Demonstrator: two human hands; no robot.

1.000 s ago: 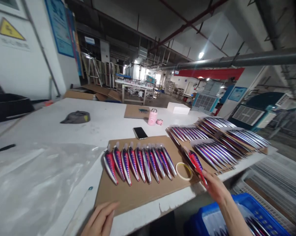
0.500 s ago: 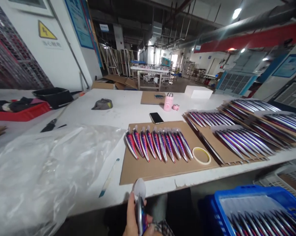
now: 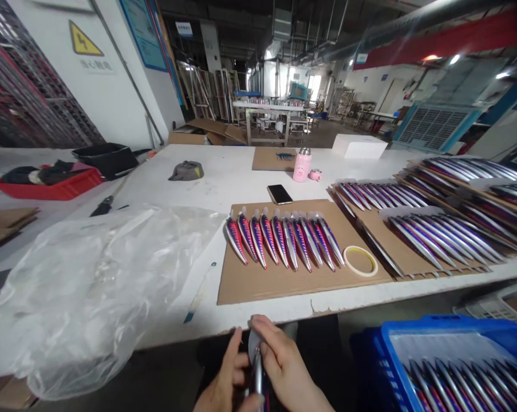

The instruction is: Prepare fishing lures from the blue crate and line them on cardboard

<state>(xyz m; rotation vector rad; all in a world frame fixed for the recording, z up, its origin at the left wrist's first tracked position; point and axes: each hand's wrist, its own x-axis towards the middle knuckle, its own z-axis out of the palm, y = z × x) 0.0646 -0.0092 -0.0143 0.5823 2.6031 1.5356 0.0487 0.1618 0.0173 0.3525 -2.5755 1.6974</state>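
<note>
Just below the table's front edge, a fishing lure (image 3: 258, 375) with a silver body and a clear lip points upward between my hands. My left hand (image 3: 226, 380) is curled round the lure's body from the left, thumb in front. From the right, my right hand (image 3: 286, 363) pinches the lure at its clear lip, partly covering it. Beyond them, a row of several striped purple, red and silver lures (image 3: 278, 240) lies side by side on a cardboard sheet (image 3: 262, 286). A roll of masking tape (image 3: 348, 261) rests flat at the row's right end.
More lures on cardboard (image 3: 442, 237) fill the table's right side. A blue crate (image 3: 389, 355) with lures stands low at right. Plastic sheeting (image 3: 112, 274) covers the left. A phone (image 3: 279, 194), pink bottle (image 3: 302, 166), grey cap (image 3: 186, 170) and red tray (image 3: 52, 187) lie farther back.
My right hand has come in from below and now grips the lure's lip end. The lure and my left hand have shifted lower and slightly right in view.
</note>
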